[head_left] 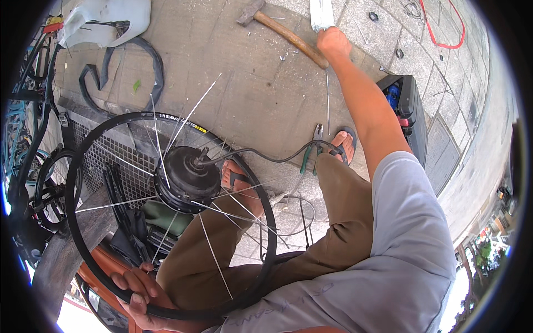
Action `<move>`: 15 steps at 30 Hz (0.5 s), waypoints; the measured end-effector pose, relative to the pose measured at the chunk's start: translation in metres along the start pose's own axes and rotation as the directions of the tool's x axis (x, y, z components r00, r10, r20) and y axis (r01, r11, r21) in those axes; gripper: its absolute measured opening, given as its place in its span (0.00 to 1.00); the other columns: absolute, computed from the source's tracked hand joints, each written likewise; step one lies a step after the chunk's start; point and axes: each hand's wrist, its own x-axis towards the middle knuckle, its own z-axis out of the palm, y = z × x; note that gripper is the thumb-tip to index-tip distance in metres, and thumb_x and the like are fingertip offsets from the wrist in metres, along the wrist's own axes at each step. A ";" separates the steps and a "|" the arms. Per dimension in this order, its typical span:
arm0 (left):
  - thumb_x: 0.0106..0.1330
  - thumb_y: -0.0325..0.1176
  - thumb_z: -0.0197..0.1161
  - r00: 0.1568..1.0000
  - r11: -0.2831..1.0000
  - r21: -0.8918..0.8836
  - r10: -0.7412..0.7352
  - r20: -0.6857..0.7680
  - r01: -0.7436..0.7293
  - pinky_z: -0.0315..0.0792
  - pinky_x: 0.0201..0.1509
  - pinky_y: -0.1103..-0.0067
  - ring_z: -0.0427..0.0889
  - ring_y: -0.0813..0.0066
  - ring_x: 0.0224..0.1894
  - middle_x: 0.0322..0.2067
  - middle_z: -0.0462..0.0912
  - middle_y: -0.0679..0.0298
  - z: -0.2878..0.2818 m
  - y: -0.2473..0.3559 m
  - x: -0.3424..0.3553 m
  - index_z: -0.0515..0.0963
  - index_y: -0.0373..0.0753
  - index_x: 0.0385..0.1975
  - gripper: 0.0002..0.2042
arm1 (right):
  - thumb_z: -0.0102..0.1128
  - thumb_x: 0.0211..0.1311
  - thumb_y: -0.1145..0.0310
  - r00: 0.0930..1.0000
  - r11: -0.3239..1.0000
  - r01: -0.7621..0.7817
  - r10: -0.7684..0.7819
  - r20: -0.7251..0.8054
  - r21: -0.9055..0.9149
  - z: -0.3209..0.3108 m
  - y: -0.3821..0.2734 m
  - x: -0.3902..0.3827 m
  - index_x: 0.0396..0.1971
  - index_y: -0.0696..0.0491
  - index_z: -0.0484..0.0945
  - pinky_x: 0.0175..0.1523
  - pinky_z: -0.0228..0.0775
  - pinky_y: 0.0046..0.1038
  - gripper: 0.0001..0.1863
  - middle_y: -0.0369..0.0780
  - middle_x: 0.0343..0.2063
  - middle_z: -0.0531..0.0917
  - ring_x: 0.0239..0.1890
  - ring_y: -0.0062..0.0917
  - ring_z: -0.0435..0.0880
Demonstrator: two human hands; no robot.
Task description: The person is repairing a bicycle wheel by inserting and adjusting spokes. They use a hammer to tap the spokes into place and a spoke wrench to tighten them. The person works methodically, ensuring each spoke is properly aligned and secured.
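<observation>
Leaning over a bicycle wheel [186, 191], the person has it tipped broadside across the lap, left of the body's middle, its lower edge close against the grey shirt [355, 288]. The left hand [139, 291] is clamped on the black rim at the lower left. The wheel's broad face looks upward, and the stubby axle [201, 158] of the fat black hub [189, 175] points up, leaning a little to the right. Thin spokes [212, 250] fan out from the hub, several ending loose in the air, and two jut past the rim's far side. A dark cable [283, 159] leaves the axle and wanders right toward the knee.

The right arm stretches far forward over the paving; the right hand [335, 43] is curled at the near end of a pale, narrow packet [321, 14], whose long axis runs straight away from the person. I can't tell whether the fingers grip it. Beside that wrist lies a hammer [288, 38], handle slanting toward the forearm, head pointing away to the left. Green-handled pliers [317, 136] rest by the right foot [345, 143], nose forward.
</observation>
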 end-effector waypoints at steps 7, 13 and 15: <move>0.61 0.27 0.64 0.996 0.998 -0.024 0.050 -0.068 -0.051 0.67 0.55 0.65 0.66 0.80 0.24 0.22 0.61 0.72 -0.001 -0.001 -0.004 0.57 0.38 0.71 0.36 | 0.54 0.68 0.57 0.998 0.996 0.006 0.000 0.056 -0.093 -0.011 -0.011 0.009 0.52 0.56 0.83 0.60 0.77 0.39 0.22 0.48 0.52 0.86 0.57 0.41 0.85; 0.62 0.29 0.64 1.000 0.999 -0.033 -0.015 -0.025 0.014 0.67 0.57 0.65 0.68 0.81 0.24 0.22 0.62 0.73 -0.014 -0.002 -0.004 0.60 0.37 0.65 0.31 | 0.55 0.67 0.57 0.995 0.983 0.081 -0.072 0.062 -0.165 -0.008 -0.009 0.017 0.51 0.55 0.83 0.59 0.78 0.37 0.21 0.48 0.51 0.87 0.55 0.40 0.86; 0.61 0.29 0.64 1.000 0.999 -0.031 -0.015 -0.015 0.014 0.67 0.58 0.65 0.68 0.81 0.25 0.21 0.62 0.72 -0.005 -0.001 -0.002 0.64 0.36 0.58 0.25 | 0.56 0.66 0.56 0.997 0.987 0.067 -0.061 0.046 -0.146 -0.004 -0.005 0.030 0.51 0.55 0.83 0.58 0.78 0.37 0.22 0.48 0.51 0.87 0.55 0.41 0.86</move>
